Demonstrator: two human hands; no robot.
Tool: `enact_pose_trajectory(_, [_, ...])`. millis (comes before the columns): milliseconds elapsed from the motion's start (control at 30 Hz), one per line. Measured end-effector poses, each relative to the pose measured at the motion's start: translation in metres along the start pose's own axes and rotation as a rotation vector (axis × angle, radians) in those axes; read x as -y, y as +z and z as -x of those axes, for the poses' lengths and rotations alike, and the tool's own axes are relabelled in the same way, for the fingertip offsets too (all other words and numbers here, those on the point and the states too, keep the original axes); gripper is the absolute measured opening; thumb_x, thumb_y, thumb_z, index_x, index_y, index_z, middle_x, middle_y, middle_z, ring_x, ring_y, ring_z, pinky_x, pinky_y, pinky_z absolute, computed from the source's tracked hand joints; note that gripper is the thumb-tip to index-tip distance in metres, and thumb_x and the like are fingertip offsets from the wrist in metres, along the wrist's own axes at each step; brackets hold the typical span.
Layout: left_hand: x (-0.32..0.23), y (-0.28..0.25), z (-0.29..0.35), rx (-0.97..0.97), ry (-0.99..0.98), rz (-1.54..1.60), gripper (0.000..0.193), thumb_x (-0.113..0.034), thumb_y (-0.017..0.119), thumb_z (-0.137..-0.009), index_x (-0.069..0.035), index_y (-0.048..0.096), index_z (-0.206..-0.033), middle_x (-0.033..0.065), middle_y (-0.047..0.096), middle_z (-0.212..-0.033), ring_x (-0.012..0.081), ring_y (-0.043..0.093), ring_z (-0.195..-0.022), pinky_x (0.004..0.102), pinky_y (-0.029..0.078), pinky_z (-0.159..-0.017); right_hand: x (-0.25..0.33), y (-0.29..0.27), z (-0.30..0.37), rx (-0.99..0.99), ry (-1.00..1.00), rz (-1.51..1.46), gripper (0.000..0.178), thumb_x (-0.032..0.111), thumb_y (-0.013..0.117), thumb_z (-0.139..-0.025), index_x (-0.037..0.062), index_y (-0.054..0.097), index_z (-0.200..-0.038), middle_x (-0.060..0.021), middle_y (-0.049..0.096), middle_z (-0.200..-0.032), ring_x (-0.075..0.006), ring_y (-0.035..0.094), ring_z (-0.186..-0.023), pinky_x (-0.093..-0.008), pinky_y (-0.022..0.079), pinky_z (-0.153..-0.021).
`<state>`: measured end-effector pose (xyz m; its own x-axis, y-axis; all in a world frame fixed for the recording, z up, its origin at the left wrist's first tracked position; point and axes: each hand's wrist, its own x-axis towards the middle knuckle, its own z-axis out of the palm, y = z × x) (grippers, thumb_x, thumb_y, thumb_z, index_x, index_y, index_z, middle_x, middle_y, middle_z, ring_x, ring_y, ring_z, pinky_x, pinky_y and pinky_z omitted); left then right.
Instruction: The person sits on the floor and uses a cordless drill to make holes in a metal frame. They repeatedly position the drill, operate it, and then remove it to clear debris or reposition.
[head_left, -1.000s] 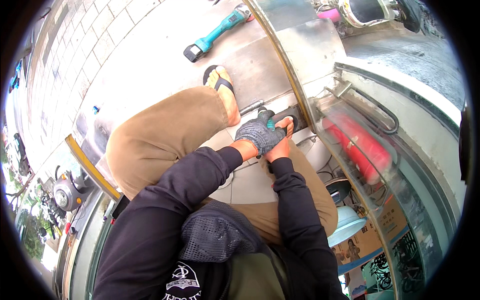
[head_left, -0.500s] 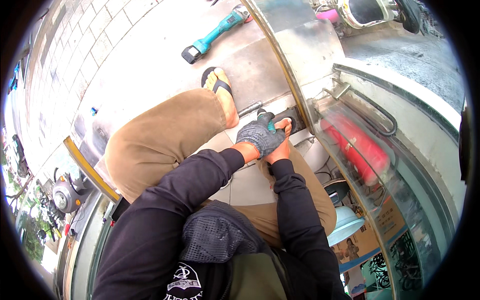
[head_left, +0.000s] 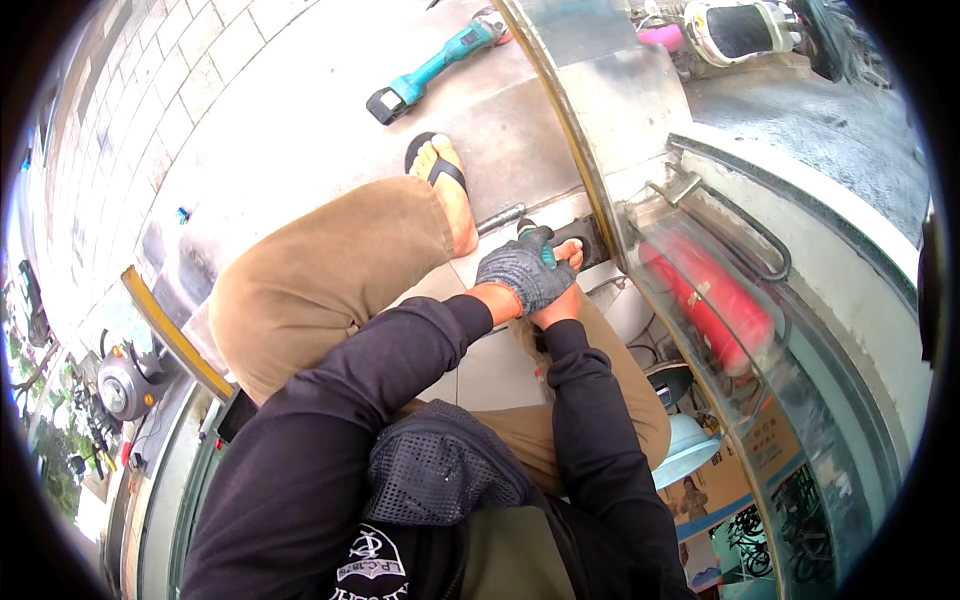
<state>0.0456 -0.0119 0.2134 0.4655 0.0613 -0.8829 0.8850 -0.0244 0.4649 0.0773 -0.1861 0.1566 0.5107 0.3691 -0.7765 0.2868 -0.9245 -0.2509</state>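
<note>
My left hand [head_left: 522, 278], in a grey knit glove, closes round a teal-and-black tool [head_left: 541, 245]. Only part of the tool shows, so its exact kind cannot be made out. Close against the glove is my right hand [head_left: 557, 306]; bare skin shows above the dark cuff, while its fingers are hidden. Both hands are low between my knees, beside the toes of my right foot [head_left: 570, 250]. A grey metal bar [head_left: 500, 217] lies on the floor just beyond the glove, near my left foot [head_left: 455, 205] in a black flip-flop.
A teal cordless angle grinder [head_left: 440, 65] lies on the pavement ahead. Right of me, a yellowish-edged glass door [head_left: 560, 100] stands near a red cylinder [head_left: 710, 305] seen through glass. A pale blue basin [head_left: 688, 450] and a printed cardboard box [head_left: 710, 490] sit by my right knee.
The view has shifted very slightly. Both hands stay together in nearly the same place, with the left still gripping the teal-and-black tool.
</note>
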Motion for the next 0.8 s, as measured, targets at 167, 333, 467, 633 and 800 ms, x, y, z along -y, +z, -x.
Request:
enact_pose_trajectory(167, [-0.003,0.0,0.0,0.008,0.008,-0.014,0.087,-0.061,0.063,-0.091,-0.006,0.053,-0.157,0.0318,0.069,-0.139,0.0454,0.07,-0.128,0.049,0.056,-0.107,-0.01,0.009,-0.009,-0.023,-0.056,0.091,0.072,0.045,0.085,-0.084,0.0064,0.062,-0.14,-0.0284,0.074,-0.119,-0.0453,0.072,-0.115,-0.0524,0.058,-0.097])
enact_pose_trajectory(333, [0.004,0.005,-0.005,-0.047,0.043,-0.024,0.084,-0.057,0.066,-0.09,-0.005,0.056,-0.154,0.0311,0.072,-0.134,0.0457,0.071,-0.126,0.0485,0.056,-0.107,-0.002,0.004,-0.011,0.031,-0.021,0.065,0.081,0.041,0.089,-0.08,0.0085,0.058,-0.147,-0.0312,0.068,-0.131,-0.0472,0.067,-0.125,-0.0524,0.055,-0.105])
enact_pose_trajectory(467, [0.008,0.002,-0.006,0.0,-0.016,0.027,0.086,-0.06,0.066,-0.089,-0.005,0.056,-0.155,0.0305,0.072,-0.135,0.0458,0.072,-0.123,0.0487,0.057,-0.104,-0.001,-0.006,-0.009,0.06,-0.002,0.004,0.079,0.043,0.091,-0.077,0.0074,0.062,-0.141,-0.0278,0.073,-0.123,-0.0456,0.071,-0.118,-0.0518,0.057,-0.1])
enact_pose_trajectory(633, [0.001,0.004,-0.005,-0.022,0.044,-0.043,0.089,-0.062,0.065,-0.089,-0.003,0.055,-0.156,0.0321,0.071,-0.136,0.0455,0.073,-0.12,0.0487,0.059,-0.101,-0.005,-0.003,-0.012,0.076,-0.012,0.063,0.086,0.041,0.087,-0.081,0.0116,0.052,-0.154,-0.0343,0.058,-0.148,-0.051,0.056,-0.139,-0.0536,0.05,-0.113])
enact_pose_trajectory(800, [-0.002,0.001,0.004,-0.02,0.081,-0.14,0.086,-0.074,0.052,-0.099,-0.005,0.06,-0.15,0.0263,0.072,-0.133,0.0427,0.072,-0.123,0.0487,0.056,-0.105,0.006,-0.006,-0.007,0.087,-0.015,0.14,0.1,0.042,0.087,-0.082,0.0072,0.041,-0.163,-0.0377,0.047,-0.158,-0.0532,0.044,-0.149,-0.0531,0.045,-0.12])
